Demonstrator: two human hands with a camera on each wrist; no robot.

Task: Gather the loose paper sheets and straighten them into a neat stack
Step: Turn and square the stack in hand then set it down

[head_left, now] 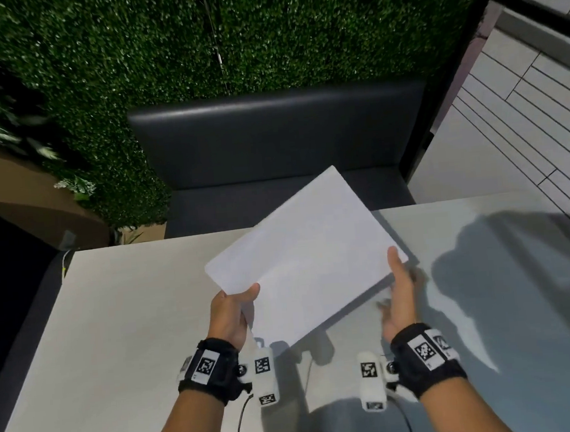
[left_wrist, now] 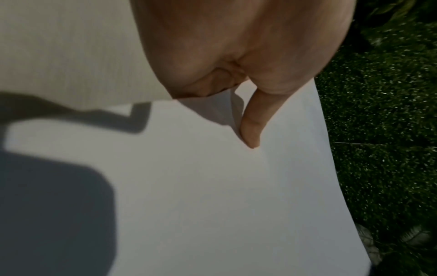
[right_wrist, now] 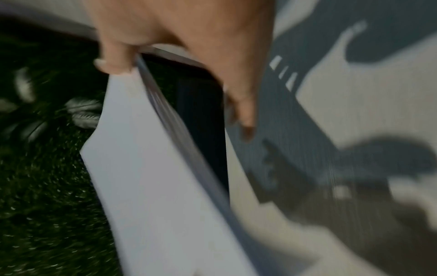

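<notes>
1. The sheets [head_left: 305, 255] are held tilted above the table's [head_left: 114, 314] far edge.
2. The left hand [head_left: 231, 313] pinches one corner; the right hand [head_left: 399, 295] grips the opposite edge, thumb on top.
3. Judged light, limp and slippery; opposite edges suit squaring.

White paper sheets [head_left: 309, 255]; pale grey table [head_left: 121, 324]; black bench [head_left: 270, 138]; green hedge wall [head_left: 161, 48]

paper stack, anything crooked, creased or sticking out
Nothing stands out. The paper stack is held off the table at a tilt between the left hand and right hand; its edges look flush.
</notes>
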